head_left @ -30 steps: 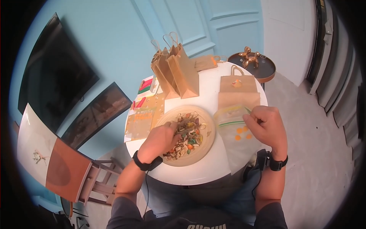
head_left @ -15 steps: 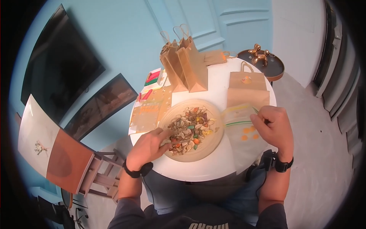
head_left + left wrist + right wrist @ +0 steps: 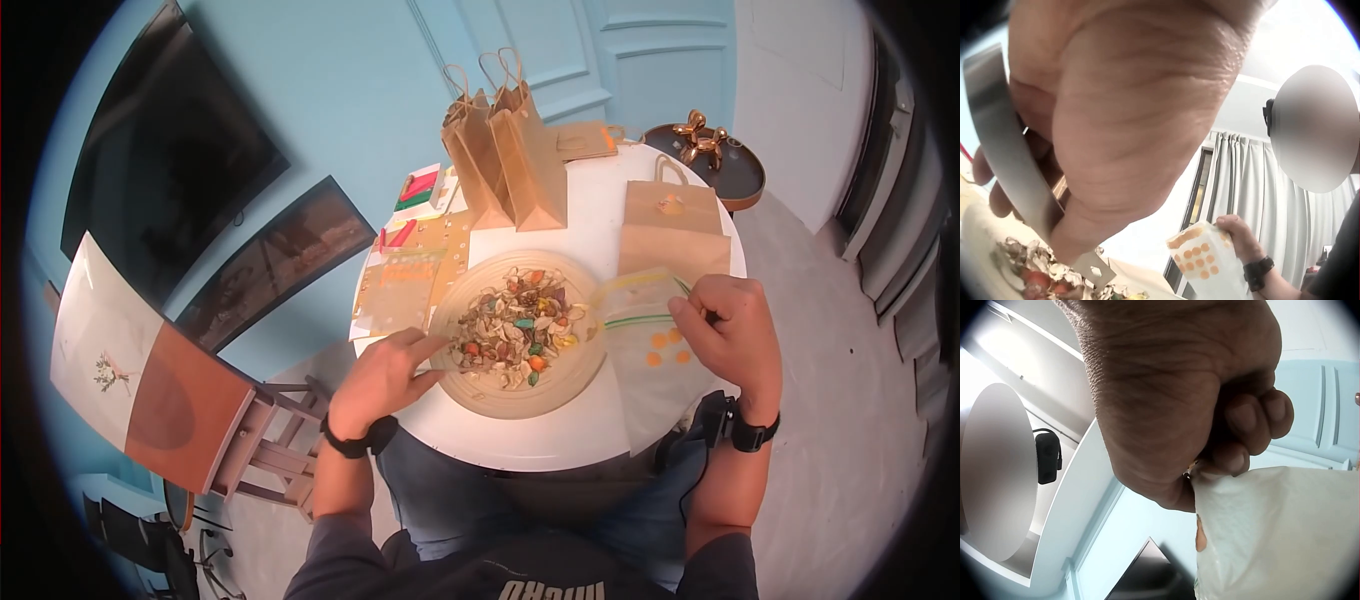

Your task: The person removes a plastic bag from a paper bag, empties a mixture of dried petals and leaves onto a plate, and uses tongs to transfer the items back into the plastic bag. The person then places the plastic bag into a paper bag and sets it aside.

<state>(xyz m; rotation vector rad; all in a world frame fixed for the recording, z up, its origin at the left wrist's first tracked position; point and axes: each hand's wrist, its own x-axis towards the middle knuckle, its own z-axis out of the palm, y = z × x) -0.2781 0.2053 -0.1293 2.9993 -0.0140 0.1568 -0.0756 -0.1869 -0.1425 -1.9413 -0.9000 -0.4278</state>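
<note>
A round wooden plate (image 3: 470,395) holds a mix of dried petals and coloured pieces (image 3: 520,325). At its left edge, my left hand (image 3: 375,385) has thumb and fingers around a curved metal tool (image 3: 1007,137), whose end with a hole (image 3: 1099,270) is low over the mix in the left wrist view. My right hand (image 3: 735,330) pinches the upper right corner of a translucent bag (image 3: 650,380) with orange dots and a green strip; the bag lies against the plate's right side. Curled fingers grip its edge in the right wrist view (image 3: 1235,444).
Two upright paper bags (image 3: 535,175) stand behind the plate, a flat handled bag (image 3: 675,225) at the right. Dotted packaging (image 3: 395,290) and a box with red and green items (image 3: 420,190) lie at the left. A stool (image 3: 275,440) stands beyond the table, left.
My left hand has drawn back from over the mix to the plate's left edge. The right hand keeps its grip on the bag. The head view has shifted a little.
</note>
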